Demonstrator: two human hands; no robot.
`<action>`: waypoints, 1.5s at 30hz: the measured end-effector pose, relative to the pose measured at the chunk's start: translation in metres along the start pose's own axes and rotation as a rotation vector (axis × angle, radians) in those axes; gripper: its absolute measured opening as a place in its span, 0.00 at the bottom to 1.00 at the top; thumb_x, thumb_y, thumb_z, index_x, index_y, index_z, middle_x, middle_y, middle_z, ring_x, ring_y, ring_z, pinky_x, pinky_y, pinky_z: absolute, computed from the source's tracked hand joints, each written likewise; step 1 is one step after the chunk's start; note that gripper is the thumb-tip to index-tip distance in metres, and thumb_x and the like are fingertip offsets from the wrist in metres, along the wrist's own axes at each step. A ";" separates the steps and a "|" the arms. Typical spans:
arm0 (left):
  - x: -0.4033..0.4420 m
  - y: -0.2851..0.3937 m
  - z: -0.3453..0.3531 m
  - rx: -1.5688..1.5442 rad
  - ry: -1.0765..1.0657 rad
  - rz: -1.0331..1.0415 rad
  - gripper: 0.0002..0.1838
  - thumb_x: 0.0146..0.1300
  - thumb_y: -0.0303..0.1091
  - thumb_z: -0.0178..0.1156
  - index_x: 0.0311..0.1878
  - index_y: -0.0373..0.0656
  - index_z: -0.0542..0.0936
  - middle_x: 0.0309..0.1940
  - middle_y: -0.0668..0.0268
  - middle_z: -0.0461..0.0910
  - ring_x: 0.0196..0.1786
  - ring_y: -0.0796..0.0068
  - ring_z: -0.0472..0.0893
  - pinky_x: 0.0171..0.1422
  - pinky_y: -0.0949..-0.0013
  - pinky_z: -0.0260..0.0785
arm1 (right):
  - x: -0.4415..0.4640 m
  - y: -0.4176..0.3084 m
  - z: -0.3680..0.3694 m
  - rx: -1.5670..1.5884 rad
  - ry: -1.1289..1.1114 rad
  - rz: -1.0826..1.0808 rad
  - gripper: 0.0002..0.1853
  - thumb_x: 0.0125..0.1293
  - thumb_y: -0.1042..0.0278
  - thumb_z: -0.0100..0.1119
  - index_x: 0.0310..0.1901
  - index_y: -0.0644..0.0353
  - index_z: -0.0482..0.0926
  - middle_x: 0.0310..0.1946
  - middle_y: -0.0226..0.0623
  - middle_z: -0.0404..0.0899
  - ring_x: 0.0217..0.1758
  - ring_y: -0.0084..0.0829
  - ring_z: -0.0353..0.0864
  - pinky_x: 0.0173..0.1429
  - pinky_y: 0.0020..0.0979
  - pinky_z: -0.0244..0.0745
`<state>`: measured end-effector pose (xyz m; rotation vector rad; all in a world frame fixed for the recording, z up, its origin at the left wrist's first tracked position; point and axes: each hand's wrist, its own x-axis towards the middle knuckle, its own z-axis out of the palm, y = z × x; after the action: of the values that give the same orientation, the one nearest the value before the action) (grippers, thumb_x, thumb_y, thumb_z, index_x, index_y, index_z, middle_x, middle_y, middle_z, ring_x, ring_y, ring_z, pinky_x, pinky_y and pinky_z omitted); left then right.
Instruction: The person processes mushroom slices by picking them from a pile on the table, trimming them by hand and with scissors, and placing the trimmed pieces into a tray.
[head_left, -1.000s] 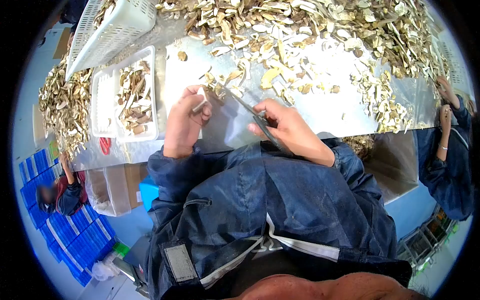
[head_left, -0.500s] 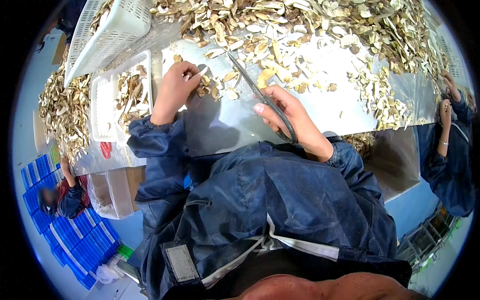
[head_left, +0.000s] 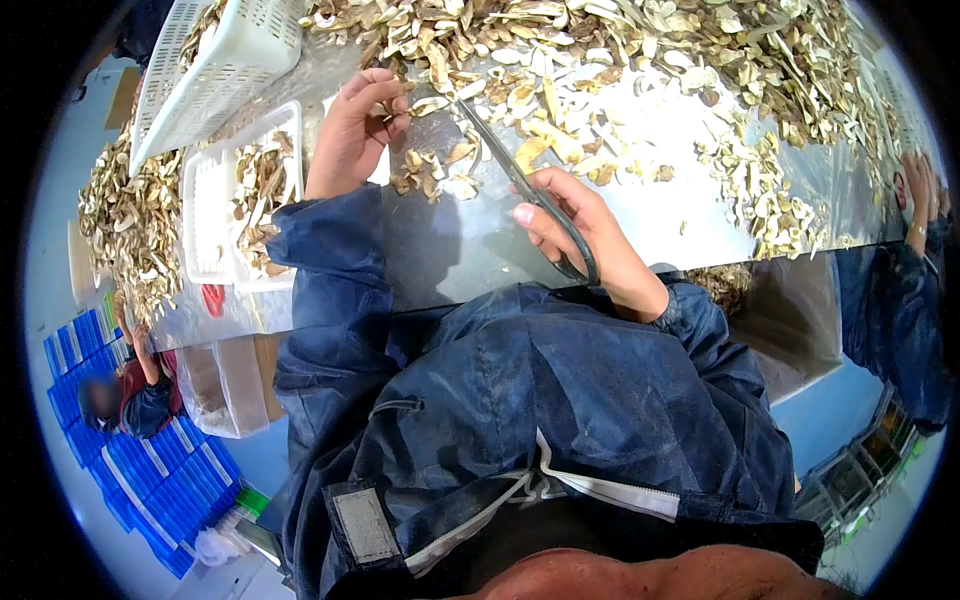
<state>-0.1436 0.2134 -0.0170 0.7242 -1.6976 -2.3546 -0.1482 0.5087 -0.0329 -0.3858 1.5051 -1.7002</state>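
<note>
Cream, tan and brown slices (head_left: 780, 60) before you, over a silver-grey table (head_left: 640, 230).
Under the brightest light the slices turn yellowish and the metal glares white; your scissors (head_left: 498, 150) are dark grey to black. Your jacket (head_left: 640, 400) is navy, with a white zip (head_left: 620, 494) and a plain grey patch (head_left: 362, 524). To your left, the basket (head_left: 225, 90) is white, patterned with rows of slots, the tray (head_left: 297, 150) is translucent white, and a small object (head_left: 213, 300) at the table edge is red. Beyond that you have bright blue stacks (head_left: 150, 490) striped with white bands, a green item (head_left: 250, 500) beside them, and a pale blue floor (head_left: 820, 390).
</note>
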 end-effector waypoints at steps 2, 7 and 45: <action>0.014 0.000 0.003 0.492 -0.045 0.085 0.09 0.64 0.31 0.66 0.45 0.40 0.81 0.28 0.74 0.72 0.31 0.80 0.73 0.35 0.74 0.64 | -0.001 0.000 -0.001 0.015 0.002 -0.009 0.17 0.72 0.55 0.66 0.50 0.58 0.75 0.24 0.24 0.72 0.22 0.15 0.67 0.26 0.21 0.58; 0.012 -0.006 0.011 1.252 -0.091 0.316 0.12 0.59 0.37 0.68 0.40 0.40 0.83 0.23 0.62 0.78 0.28 0.73 0.77 0.35 0.67 0.69 | -0.002 -0.006 -0.001 0.018 -0.014 0.027 0.16 0.73 0.60 0.62 0.55 0.60 0.77 0.24 0.24 0.70 0.22 0.14 0.65 0.28 0.20 0.58; -0.113 -0.043 0.046 -0.167 0.041 0.076 0.06 0.67 0.25 0.62 0.42 0.43 0.74 0.29 0.69 0.76 0.28 0.81 0.72 0.32 0.75 0.62 | -0.021 -0.012 0.027 -0.587 0.043 -0.229 0.21 0.68 0.54 0.68 0.50 0.60 0.73 0.29 0.48 0.82 0.33 0.51 0.84 0.36 0.43 0.75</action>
<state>-0.0597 0.3113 -0.0125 0.6621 -1.4633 -2.3769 -0.1208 0.5053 -0.0093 -0.8580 2.0463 -1.4061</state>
